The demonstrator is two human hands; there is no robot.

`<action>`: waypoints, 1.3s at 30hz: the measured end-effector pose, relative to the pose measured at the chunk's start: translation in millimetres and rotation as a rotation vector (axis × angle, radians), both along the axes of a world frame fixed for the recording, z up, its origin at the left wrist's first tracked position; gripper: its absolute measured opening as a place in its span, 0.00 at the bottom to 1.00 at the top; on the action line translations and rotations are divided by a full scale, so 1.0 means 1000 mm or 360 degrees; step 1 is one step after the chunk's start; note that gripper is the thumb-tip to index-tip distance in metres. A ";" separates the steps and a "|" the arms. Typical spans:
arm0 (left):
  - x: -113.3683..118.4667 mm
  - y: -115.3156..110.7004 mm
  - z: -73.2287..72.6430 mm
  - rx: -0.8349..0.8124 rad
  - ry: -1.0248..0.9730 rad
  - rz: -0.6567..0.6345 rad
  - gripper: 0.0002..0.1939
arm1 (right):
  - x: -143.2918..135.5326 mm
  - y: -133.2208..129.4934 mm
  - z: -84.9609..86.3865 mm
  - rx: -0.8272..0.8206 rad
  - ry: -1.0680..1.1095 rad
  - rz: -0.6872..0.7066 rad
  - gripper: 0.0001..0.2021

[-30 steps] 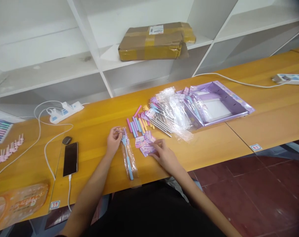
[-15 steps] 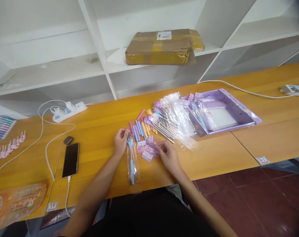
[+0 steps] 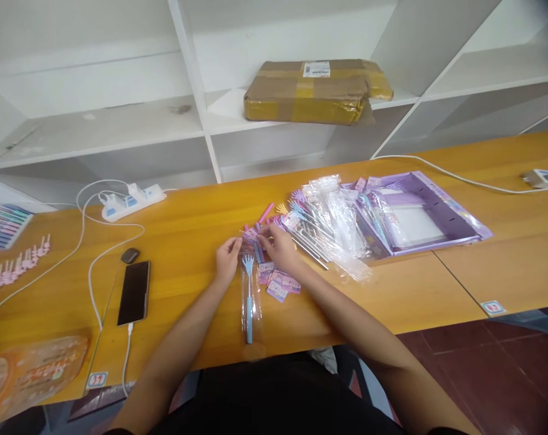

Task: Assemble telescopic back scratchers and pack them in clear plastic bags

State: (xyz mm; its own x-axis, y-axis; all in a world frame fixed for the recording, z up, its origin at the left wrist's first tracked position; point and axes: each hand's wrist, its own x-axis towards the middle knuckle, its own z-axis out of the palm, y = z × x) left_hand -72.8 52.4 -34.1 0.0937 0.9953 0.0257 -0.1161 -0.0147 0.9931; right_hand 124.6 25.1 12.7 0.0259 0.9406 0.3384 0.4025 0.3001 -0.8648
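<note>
My left hand [image 3: 227, 260] pinches the top of a clear plastic bag [image 3: 257, 309]. Inside the bag lies a light-blue hand-shaped back scratcher [image 3: 249, 317] with a metal stem, its handle towards me. Held in the closed fingers of my right hand [image 3: 279, 248] is a small pink-purple card [image 3: 250, 234], at the bag's mouth. More printed cards [image 3: 277, 289] lie in a loose pile just below that hand. Coloured handle tubes [image 3: 265, 212] are mostly hidden behind it. Metal-stemmed scratchers [image 3: 310, 246] with coloured hand heads lie to the right.
Clear bags [image 3: 341, 217] are heaped against an open purple box [image 3: 439, 208]. On the left are a phone [image 3: 134, 293] with its cable, a black earbud case [image 3: 130, 255] and a power strip [image 3: 133, 202]. A taped carton [image 3: 310, 96] sits on the shelf behind.
My right hand has lifted a card from the pile and brought it left and up to the bag's top. My left hand keeps hold of the bag. The view has shifted slightly.
</note>
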 end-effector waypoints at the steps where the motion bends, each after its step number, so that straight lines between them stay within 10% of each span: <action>1: 0.000 0.000 -0.001 -0.0008 -0.0015 -0.0019 0.28 | 0.001 0.001 -0.002 -0.0005 0.0014 0.0008 0.05; 39: 0.006 0.000 -0.005 -0.0107 -0.0218 -0.0180 0.28 | 0.025 0.012 0.007 0.0374 -0.0604 0.0060 0.08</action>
State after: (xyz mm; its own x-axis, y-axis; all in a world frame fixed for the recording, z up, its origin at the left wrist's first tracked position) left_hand -66.9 52.1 -39.4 0.2055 0.9785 -0.0203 -0.2474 0.0720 0.9662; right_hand 149.8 37.5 20.1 -0.1744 0.8351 0.5217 0.6631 0.4913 -0.5647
